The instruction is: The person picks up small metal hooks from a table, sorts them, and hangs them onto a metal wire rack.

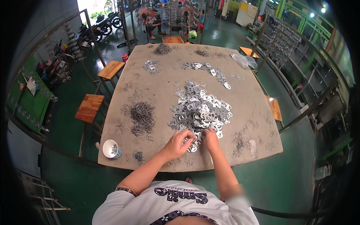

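A big heap of flat silver-grey metal pieces with cut-out loops point(202, 110) lies on the brown table point(165, 82). At its near edge my left hand point(179, 144) is closed, thumb and forefinger drawn together; what they pinch is too small to tell. Close beside it, my right hand point(210, 138) is closed too, its fingertips bent down at the heap and hiding whatever they hold. A few more silver pieces point(192, 147) lie between and under the two hands. To the left of the heap sits a pile of thin dark wire bits point(142, 117).
A white cup point(110, 149) stands at the table's near left corner. Loose wires point(239, 144) are scattered at the right. Further silver pieces point(213, 72) and a clear plastic bag point(243, 60) lie toward the far side. Wooden stools point(90, 108) flank the table. People sit beyond it.
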Motion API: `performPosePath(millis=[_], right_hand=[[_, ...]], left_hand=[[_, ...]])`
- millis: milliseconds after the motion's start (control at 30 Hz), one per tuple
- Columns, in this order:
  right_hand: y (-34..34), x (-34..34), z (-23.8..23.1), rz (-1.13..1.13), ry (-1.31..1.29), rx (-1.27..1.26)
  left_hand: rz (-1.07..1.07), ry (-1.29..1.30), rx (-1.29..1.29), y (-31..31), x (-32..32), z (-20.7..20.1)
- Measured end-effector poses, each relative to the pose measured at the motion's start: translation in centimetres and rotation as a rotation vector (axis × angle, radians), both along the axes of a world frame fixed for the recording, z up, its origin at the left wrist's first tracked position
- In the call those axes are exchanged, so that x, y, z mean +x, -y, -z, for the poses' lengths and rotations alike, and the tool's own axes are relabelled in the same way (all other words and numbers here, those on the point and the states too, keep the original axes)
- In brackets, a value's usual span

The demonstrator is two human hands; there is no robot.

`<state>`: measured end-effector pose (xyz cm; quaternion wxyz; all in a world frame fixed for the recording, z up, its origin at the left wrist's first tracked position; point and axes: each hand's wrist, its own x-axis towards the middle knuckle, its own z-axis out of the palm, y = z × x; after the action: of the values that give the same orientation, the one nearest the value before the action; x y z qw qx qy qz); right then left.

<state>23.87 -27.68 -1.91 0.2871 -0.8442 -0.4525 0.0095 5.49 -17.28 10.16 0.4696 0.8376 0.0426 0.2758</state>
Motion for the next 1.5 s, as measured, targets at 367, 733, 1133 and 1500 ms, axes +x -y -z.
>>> performPosePath(millis=[367, 733, 1133, 1500], right_hand=[[1.8, -0.4, 1.9, 0.189, -0.125, 0.124], [2.4, -3.4, -6.1, 0.247, -1.0, 0.631], [1.9, -8.2, -12.3, 0.074, -0.878, 0.725], [2.1, -8.2, -13.0, 0.08, -0.629, 0.725]], left_hand=[[-0.016, -0.043, -0.013, 0.0, -0.6, 0.6], [0.015, -0.074, 0.022, 0.9, -0.2, 1.2], [-0.158, 0.013, 0.209, 1.8, -0.3, 1.5], [-0.406, -0.534, 0.539, -9.0, -6.2, 11.9]])
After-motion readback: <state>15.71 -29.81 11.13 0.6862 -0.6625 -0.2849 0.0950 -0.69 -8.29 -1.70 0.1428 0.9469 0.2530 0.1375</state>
